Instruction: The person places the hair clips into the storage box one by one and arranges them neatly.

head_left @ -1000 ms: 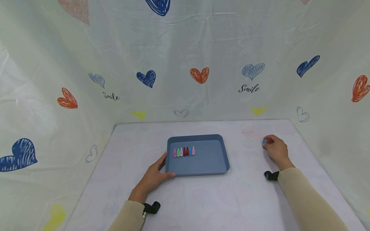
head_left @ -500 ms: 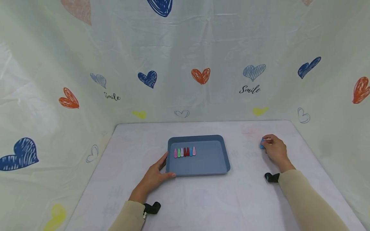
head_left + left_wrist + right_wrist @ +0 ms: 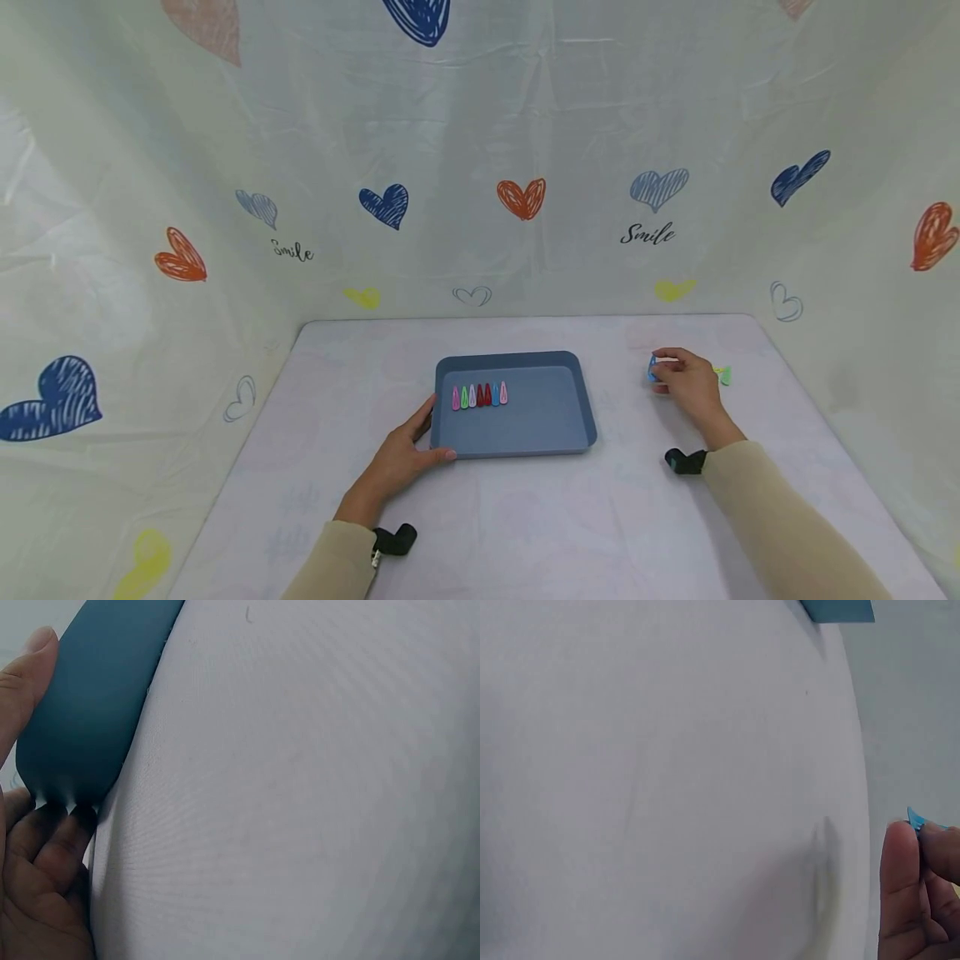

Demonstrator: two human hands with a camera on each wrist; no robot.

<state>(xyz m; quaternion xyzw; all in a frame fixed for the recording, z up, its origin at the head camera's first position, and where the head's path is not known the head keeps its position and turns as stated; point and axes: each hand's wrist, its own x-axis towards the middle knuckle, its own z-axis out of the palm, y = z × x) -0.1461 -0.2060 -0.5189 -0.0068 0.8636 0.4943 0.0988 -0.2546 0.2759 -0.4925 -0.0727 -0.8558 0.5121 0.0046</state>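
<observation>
A blue-grey tray (image 3: 540, 425) lies on the table. In the head view my left hand (image 3: 399, 454) grips its near left corner, thumb along the front edge and fingers at the left side. The left wrist view shows those fingertips against the tray's wall (image 3: 94, 712). Inside the tray, several snap hair clips (image 3: 480, 395) form a row: pink, green, pale, red, blue and light pink. To the right of the tray, my right hand (image 3: 690, 387) pinches a blue hair clip (image 3: 652, 367) between thumb and fingers, raised above the table; the right wrist view shows the clip's tip (image 3: 915, 819).
Yellow and green clip-like pieces (image 3: 723, 375) lie on the table just right of my right hand, partly hidden by it. The white table (image 3: 525, 525) ends at a hanging sheet (image 3: 585, 275) printed with hearts.
My right hand has moved left toward the tray with the blue hair clip, uncovering the yellow and green pieces. My left hand and the tray stay in place.
</observation>
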